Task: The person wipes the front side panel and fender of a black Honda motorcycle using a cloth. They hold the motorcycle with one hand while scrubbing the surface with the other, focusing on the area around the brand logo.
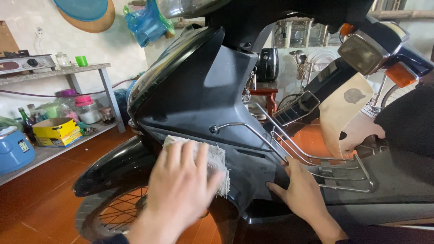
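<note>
A black motorbike stands in front of me, its dark front cover (199,95) filling the middle of the view. My left hand (181,187) presses a frayed white cloth (217,158) flat against the lower part of that cover, just above the front mudguard (113,169). My right hand (303,190) rests with fingers spread on the dusty inner leg shield, beside the chrome wire rack (316,153). The spoked front wheel (113,212) shows below the mudguard.
A second, cream and dark motorbike (361,68) is parked close behind on the right. At left, a stone shelf unit (58,72) carries a stove, jars, bottles, a yellow box (56,132) and a blue cooker (13,149). The floor is red-brown tile.
</note>
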